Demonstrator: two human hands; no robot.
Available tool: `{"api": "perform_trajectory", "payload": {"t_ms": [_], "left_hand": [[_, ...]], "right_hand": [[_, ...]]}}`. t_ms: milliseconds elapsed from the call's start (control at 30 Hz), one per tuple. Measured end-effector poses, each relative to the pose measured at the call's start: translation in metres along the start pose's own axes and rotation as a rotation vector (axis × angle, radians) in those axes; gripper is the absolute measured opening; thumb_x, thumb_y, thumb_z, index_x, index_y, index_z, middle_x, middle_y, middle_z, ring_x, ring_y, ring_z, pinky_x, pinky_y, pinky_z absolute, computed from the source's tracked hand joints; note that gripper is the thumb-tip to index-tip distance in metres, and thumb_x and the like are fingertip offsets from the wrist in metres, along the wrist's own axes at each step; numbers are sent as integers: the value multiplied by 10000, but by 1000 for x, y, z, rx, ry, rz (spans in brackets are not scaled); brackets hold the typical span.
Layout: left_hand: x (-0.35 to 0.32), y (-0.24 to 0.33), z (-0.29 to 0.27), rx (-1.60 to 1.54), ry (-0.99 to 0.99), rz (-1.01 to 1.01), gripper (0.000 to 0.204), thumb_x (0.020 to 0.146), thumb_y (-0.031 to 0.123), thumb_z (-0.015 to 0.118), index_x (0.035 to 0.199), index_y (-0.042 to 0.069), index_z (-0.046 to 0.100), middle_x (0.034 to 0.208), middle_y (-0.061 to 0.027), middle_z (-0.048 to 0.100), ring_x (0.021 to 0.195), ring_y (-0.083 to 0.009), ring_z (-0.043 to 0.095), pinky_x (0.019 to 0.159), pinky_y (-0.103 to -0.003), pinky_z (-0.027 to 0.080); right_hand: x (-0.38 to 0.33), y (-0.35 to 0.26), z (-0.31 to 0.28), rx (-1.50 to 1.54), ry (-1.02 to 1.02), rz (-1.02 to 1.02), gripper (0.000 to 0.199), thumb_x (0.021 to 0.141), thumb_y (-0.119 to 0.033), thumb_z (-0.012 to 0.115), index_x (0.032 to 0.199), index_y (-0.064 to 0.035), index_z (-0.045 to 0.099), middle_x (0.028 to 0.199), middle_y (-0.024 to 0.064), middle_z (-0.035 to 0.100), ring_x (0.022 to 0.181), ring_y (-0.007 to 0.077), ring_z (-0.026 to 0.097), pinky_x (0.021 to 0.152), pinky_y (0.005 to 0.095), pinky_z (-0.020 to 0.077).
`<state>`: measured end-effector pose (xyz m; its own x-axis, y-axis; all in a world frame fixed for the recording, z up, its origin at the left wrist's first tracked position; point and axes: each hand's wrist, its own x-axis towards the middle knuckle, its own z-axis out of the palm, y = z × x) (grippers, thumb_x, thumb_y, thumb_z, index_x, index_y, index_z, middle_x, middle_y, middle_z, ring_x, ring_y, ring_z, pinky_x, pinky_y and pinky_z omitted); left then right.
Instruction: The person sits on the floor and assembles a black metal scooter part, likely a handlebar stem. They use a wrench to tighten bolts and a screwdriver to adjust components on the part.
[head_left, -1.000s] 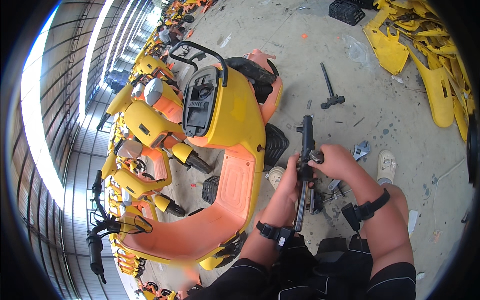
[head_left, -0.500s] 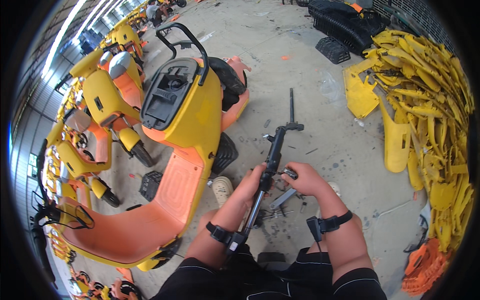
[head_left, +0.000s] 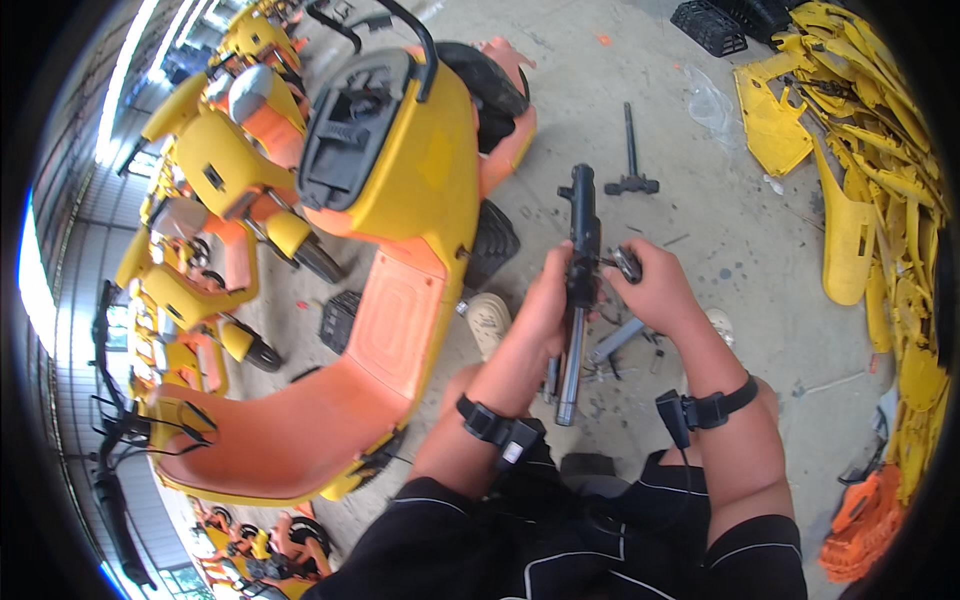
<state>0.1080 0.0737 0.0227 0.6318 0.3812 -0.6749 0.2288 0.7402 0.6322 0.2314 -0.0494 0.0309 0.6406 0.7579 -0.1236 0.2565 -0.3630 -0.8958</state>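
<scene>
Between my hands stands a scooter front fork (head_left: 583,225), with black lower legs and shiny silver tubes pointing back toward me. My left hand (head_left: 551,300) is wrapped round the fork at the middle, where black meets silver. To its right, my right hand (head_left: 655,285) grips a small dark hand tool (head_left: 627,264) with a rounded body. A thin shaft from the tool reaches the side of the fork; whether it sits in a bolt I cannot tell. Beyond the fork, a black T-shaped steering stem (head_left: 631,165) lies on the concrete floor.
A yellow and orange scooter body (head_left: 420,190) stands close on my left, with more scooters (head_left: 215,170) behind it. Yellow panels (head_left: 845,235) are heaped at right, above orange parts (head_left: 862,525). Below my hands lie a grey bar (head_left: 617,341) and loose tools. Black baskets (head_left: 708,27) sit far right.
The fork has swung more upright, with its black end now apart from the stem in view. Both hands have moved along with it, still gripping fork and tool. My view has shifted.
</scene>
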Motion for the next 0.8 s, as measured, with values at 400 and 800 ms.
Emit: {"api": "perform_trajectory", "payload": {"t_ms": [400, 800], "left_hand": [[-11, -4, -5, 175, -39, 15, 537, 1021, 548, 416, 1102, 65, 636, 879, -78, 689, 799, -190, 675, 637, -328, 522], [-44, -28, -27, 61, -10, 69, 590, 1031, 574, 385, 1041, 52, 659, 853, -77, 679, 759, -186, 652, 616, -319, 520]], "right_hand": [[-5, 15, -13, -158, -151, -93, 211, 872, -188, 713, 997, -21, 683, 880, 184, 727, 818, 381, 690, 736, 438, 529], [-34, 1, 23, -250, -138, -56, 337, 874, -365, 709, 935, -34, 695, 836, 207, 705, 855, 410, 691, 737, 480, 534]]}}
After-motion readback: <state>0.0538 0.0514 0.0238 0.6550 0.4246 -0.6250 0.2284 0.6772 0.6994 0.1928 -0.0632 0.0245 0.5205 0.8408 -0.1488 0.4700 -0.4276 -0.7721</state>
